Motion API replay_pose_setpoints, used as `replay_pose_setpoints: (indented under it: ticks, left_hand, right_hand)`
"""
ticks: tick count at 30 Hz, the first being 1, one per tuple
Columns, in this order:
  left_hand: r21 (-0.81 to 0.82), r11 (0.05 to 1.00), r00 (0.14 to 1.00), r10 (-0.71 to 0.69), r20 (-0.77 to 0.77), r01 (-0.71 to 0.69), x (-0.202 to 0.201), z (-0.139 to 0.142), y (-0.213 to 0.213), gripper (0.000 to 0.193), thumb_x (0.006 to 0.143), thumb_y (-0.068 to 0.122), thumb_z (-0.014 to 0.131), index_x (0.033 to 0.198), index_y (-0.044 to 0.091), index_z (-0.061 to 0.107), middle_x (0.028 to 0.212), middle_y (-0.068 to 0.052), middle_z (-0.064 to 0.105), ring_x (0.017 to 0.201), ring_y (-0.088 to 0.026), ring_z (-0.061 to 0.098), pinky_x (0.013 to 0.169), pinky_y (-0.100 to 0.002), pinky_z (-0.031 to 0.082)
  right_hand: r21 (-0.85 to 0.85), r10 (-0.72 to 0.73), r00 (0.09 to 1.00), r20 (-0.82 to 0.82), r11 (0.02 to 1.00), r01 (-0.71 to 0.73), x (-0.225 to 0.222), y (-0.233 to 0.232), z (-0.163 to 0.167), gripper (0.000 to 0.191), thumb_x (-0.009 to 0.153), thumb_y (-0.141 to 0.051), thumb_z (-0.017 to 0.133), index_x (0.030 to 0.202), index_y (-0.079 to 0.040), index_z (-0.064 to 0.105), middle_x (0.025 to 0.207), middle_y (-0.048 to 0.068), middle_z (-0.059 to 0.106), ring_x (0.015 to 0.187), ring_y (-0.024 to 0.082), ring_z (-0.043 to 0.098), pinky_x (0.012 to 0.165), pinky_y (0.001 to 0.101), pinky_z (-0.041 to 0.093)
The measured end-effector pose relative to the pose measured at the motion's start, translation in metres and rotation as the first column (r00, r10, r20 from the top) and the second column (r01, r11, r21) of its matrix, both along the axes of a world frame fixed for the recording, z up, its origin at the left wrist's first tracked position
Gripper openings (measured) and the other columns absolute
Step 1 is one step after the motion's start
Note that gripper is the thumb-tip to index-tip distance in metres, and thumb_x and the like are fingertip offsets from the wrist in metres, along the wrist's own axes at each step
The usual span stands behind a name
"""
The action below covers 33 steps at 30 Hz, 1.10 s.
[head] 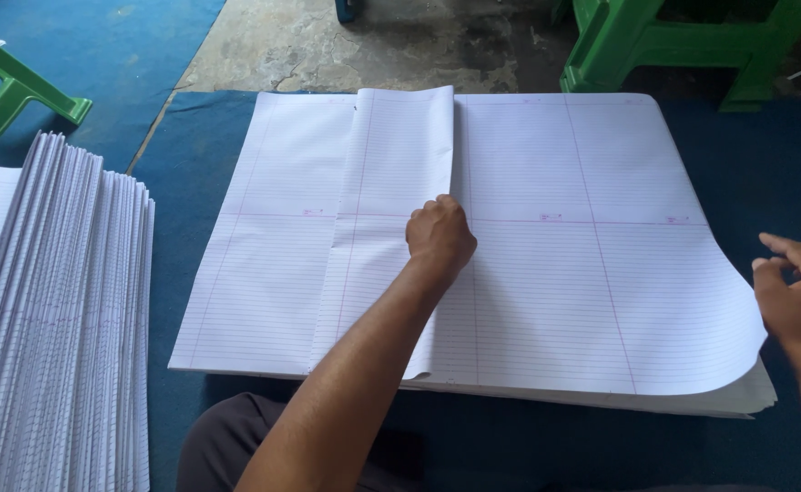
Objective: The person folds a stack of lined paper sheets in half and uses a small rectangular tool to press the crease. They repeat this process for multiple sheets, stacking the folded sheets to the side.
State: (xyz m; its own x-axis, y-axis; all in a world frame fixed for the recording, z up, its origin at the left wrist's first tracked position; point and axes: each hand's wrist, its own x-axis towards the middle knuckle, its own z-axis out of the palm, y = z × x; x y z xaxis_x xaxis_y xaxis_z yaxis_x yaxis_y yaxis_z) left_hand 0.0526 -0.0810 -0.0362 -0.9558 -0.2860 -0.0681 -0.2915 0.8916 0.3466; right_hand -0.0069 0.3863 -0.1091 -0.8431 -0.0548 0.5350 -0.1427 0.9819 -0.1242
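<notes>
Pressing one folded sheet [391, 228], left hand [439, 239], two stacks

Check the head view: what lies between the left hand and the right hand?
Only the flat right half of the top ruled sheet. It spans from the left hand, which presses the fold, to the right hand at its lifted edge.

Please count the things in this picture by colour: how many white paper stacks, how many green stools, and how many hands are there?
White paper stacks: 2, the ruled stack and the fanned stack
Green stools: 2, left stool and right stool
Hands: 2, left hand and right hand
Total: 6
</notes>
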Motion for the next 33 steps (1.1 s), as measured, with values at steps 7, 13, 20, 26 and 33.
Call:
replay_pose_setpoints:
  ticks: [7,13,20,26,33]
  left_hand:
    - [-0.065,0.998,0.999,0.013,-0.041,-0.016,-0.003,-0.016,-0.001,0.016,0.085,0.005,0.068,0.099,-0.002,0.068,0.102,-0.016,0.067,0.094,-0.028,0.065,0.065,-0.036,0.061]
    - [0.069,0.996,0.992,0.071,-0.107,-0.064,0.006,0.007,-0.019,0.012,0.089,0.002,0.060,0.096,0.002,0.070,0.104,-0.016,0.068,0.093,-0.030,0.067,0.076,-0.043,0.059]
    - [0.333,0.934,0.976,0.176,-0.125,-0.126,0.005,0.057,-0.063,0.022,0.097,0.016,0.051,0.099,0.003,0.069,0.102,-0.018,0.073,0.093,-0.029,0.071,0.086,-0.046,0.057]
    - [0.579,0.813,0.922,0.268,-0.280,-0.061,-0.003,0.083,-0.101,0.033,0.094,0.019,0.052,0.109,-0.002,0.072,0.103,-0.021,0.074,0.090,-0.028,0.074,0.087,-0.045,0.059]
    - [0.885,0.382,0.845,0.349,-0.405,0.267,0.009,0.077,-0.167,0.045,0.090,0.014,0.050,0.127,-0.010,0.058,0.105,-0.031,0.069,0.086,-0.035,0.075,0.078,-0.045,0.066]
  right_hand:
    - [-0.097,0.106,0.990,0.096,0.991,-0.097,0.014,-0.071,0.067,0.024,0.105,-0.014,0.064,0.126,-0.005,0.072,0.121,0.017,0.072,0.112,0.028,0.069,0.095,0.0428,0.056]
    - [-0.380,0.225,0.861,0.457,0.924,-0.040,0.039,-0.181,0.118,0.031,0.100,-0.022,0.062,0.129,-0.012,0.070,0.112,0.015,0.075,0.101,0.026,0.070,0.087,0.0435,0.057]
    - [-0.727,0.582,0.605,0.543,0.686,-0.007,0.063,-0.298,0.106,0.041,0.096,-0.025,0.058,0.131,-0.005,0.063,0.114,0.019,0.072,0.100,0.026,0.073,0.088,0.0408,0.062]
    - [-0.831,0.699,0.467,0.541,0.531,0.167,0.076,-0.379,0.085,0.070,0.099,-0.049,0.048,0.143,0.005,0.046,0.128,0.029,0.062,0.116,0.035,0.066,0.098,0.0447,0.058]
    - [-0.857,0.753,0.411,0.514,0.429,0.285,0.077,-0.430,0.078,0.081,0.096,-0.061,0.036,0.149,0.000,0.038,0.139,0.029,0.055,0.134,0.033,0.050,0.109,0.0436,0.038]
